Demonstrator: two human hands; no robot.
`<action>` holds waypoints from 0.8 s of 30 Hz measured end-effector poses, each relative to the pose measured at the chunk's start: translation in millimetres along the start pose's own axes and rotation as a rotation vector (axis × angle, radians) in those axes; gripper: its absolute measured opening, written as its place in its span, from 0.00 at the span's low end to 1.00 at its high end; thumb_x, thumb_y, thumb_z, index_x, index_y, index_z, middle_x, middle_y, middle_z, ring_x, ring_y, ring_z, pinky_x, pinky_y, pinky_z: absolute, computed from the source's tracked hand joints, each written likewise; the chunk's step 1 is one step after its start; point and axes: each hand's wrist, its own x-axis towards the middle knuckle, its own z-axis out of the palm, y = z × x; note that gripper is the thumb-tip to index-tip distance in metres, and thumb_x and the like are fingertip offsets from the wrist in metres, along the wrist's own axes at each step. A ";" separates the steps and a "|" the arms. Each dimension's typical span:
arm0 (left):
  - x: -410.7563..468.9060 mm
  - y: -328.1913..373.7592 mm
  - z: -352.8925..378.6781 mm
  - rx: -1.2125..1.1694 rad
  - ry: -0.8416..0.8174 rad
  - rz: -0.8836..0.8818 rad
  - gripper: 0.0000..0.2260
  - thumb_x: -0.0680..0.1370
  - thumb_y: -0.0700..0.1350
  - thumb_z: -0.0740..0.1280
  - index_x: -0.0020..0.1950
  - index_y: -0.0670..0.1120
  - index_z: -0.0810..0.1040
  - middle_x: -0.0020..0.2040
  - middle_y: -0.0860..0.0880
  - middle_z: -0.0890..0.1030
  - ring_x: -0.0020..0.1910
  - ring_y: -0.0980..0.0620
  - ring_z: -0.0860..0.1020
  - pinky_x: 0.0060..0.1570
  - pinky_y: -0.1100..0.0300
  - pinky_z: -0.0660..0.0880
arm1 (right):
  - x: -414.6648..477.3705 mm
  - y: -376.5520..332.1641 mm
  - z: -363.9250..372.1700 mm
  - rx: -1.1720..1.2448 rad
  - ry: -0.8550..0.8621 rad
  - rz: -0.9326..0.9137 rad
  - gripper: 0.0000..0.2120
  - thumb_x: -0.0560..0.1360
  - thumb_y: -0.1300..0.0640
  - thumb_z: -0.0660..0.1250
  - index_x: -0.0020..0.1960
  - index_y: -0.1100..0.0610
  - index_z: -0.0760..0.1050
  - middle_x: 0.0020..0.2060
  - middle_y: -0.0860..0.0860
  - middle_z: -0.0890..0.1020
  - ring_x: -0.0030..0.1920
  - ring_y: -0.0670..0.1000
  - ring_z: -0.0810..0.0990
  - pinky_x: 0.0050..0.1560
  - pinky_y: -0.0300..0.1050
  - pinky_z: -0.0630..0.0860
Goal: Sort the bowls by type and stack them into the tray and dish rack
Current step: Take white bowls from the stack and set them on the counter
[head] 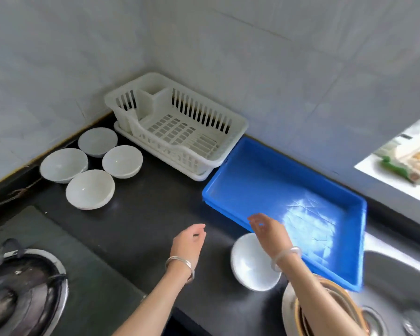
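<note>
Several white bowls [90,189] stand in a cluster on the black counter at the left. One more white bowl [250,263] sits near the front, just below my right hand [267,230], which hovers open over the near corner of the blue tray [349,241]. The tray holds nothing. An empty white dish rack [180,132] stands in the corner behind it. My left hand [189,241] hangs above the bare counter, fingers loosely curled, holding nothing. A stack of brownish bowls [298,311] lies under my right forearm, partly hidden.
A gas burner [17,294] occupies the lower left. A steel sink [403,287] lies at the right, under the tray's corner. Tiled walls close off the back. A window sill with a packet [407,163] is at the far right.
</note>
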 end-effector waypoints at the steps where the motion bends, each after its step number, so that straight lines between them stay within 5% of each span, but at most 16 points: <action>1: -6.1 2.8 13.8 0.037 -0.054 0.021 0.13 0.78 0.43 0.62 0.62 0.48 0.76 0.59 0.51 0.80 0.50 0.58 0.77 0.49 0.73 0.67 | -7.4 15.2 -4.6 -0.056 0.038 0.018 0.09 0.77 0.57 0.61 0.53 0.52 0.79 0.52 0.50 0.83 0.49 0.52 0.81 0.50 0.41 0.72; 6: -23.8 4.1 60.4 0.176 -0.228 0.037 0.15 0.77 0.44 0.62 0.63 0.50 0.75 0.54 0.53 0.79 0.54 0.52 0.78 0.55 0.62 0.73 | -31.9 68.2 -10.5 -0.257 0.016 0.155 0.10 0.76 0.55 0.61 0.55 0.55 0.75 0.53 0.53 0.79 0.53 0.56 0.77 0.48 0.43 0.70; 13: -29.4 -7.4 73.6 0.229 -0.211 -0.001 0.23 0.77 0.40 0.61 0.70 0.56 0.65 0.64 0.51 0.75 0.64 0.50 0.73 0.63 0.53 0.71 | -33.3 73.2 2.2 -0.320 -0.005 0.234 0.12 0.73 0.52 0.65 0.53 0.56 0.71 0.50 0.55 0.81 0.51 0.58 0.79 0.41 0.44 0.68; 19: -26.3 -13.2 72.1 0.161 -0.223 -0.004 0.20 0.76 0.40 0.63 0.67 0.54 0.70 0.59 0.54 0.78 0.51 0.58 0.74 0.55 0.64 0.70 | -27.2 68.9 4.5 -0.374 0.036 0.223 0.07 0.75 0.59 0.59 0.51 0.60 0.72 0.49 0.59 0.81 0.51 0.61 0.78 0.40 0.45 0.67; 24: -25.5 -17.8 70.2 0.017 -0.245 -0.068 0.18 0.76 0.40 0.63 0.65 0.52 0.72 0.58 0.51 0.79 0.56 0.53 0.77 0.61 0.51 0.75 | -30.9 69.8 -3.7 -0.387 0.050 0.202 0.09 0.75 0.59 0.58 0.52 0.59 0.73 0.49 0.59 0.81 0.50 0.61 0.78 0.40 0.44 0.67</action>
